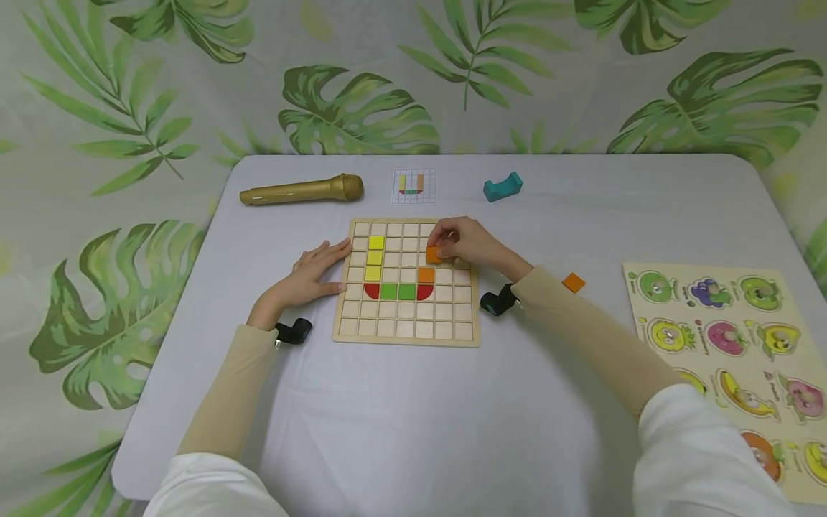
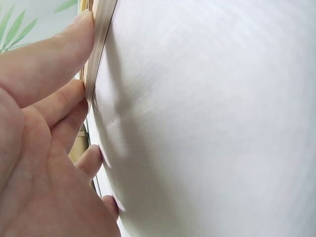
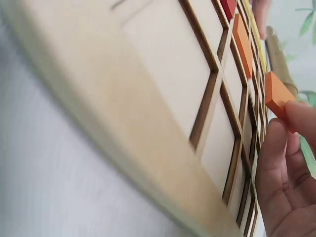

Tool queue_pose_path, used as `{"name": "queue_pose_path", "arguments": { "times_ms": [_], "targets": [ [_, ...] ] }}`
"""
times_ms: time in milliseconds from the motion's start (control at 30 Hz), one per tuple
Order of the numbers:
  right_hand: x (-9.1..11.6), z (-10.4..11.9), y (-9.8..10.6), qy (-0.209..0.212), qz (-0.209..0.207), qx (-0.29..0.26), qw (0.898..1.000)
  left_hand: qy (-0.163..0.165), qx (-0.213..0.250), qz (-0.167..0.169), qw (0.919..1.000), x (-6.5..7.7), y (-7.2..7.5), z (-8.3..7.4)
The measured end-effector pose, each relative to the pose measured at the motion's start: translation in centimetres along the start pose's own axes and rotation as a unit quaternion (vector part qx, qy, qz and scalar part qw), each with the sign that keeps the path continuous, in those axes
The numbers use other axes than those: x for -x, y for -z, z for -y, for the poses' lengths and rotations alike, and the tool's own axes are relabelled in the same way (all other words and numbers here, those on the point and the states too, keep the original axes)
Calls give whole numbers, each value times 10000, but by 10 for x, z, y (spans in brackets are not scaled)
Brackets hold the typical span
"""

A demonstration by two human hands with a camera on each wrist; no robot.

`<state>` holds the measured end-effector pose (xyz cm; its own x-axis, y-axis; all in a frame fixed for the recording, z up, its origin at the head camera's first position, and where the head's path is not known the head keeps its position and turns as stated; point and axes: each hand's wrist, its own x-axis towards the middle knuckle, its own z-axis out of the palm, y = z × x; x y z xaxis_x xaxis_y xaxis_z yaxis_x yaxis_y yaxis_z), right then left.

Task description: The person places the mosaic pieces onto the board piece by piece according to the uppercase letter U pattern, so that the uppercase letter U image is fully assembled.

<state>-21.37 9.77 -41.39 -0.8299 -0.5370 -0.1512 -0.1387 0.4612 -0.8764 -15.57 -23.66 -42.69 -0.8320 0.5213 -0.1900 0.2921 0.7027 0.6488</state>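
A wooden grid board (image 1: 407,330) lies on the table. Set in its cells are several yellow square tiles (image 1: 375,258) in a column, two green tiles (image 1: 397,291), red rounded tiles (image 1: 423,292) at both ends of that row, and one orange tile (image 1: 426,275) above the right red one. My right hand (image 1: 474,244) pinches another orange square tile (image 3: 277,93) between thumb and fingertips. In the right wrist view that tile is tilted, just above the grid. My left hand (image 1: 312,274) touches the board's left edge with extended fingers and thumb (image 2: 54,54).
Behind the board lie a gold microphone (image 1: 304,190), a small pattern card (image 1: 414,187) and a teal curved block (image 1: 502,187). A loose orange tile (image 1: 573,283) sits to the right, beyond my right forearm. A fruit puzzle board (image 1: 698,362) occupies the right side.
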Motion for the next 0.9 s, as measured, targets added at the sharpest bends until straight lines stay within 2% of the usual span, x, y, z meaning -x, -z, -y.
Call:
{"name": "queue_pose_path", "arguments": {
  "times_ms": [233, 400, 500, 667, 900],
  "targets": [
    [-7, 6, -14, 159, -84, 500, 9986, 49, 12, 18, 10000, 0, 0, 1],
    [-6, 10, -18, 271, -108, 1091, 9936, 51, 24, 43, 10000, 0, 0, 2],
    [-5, 10, -18, 387, -74, 1244, 9914, 36, 35, 43, 10000, 0, 0, 2],
    [-2, 8, -14, 565, -174, 876, 9944, 19, 77, 19, 10000, 1, 1, 0],
    [14, -1, 10, 69, -126, 332, 9993, -3, 68, -16, 10000, 1, 0, -1]
  ]
}}
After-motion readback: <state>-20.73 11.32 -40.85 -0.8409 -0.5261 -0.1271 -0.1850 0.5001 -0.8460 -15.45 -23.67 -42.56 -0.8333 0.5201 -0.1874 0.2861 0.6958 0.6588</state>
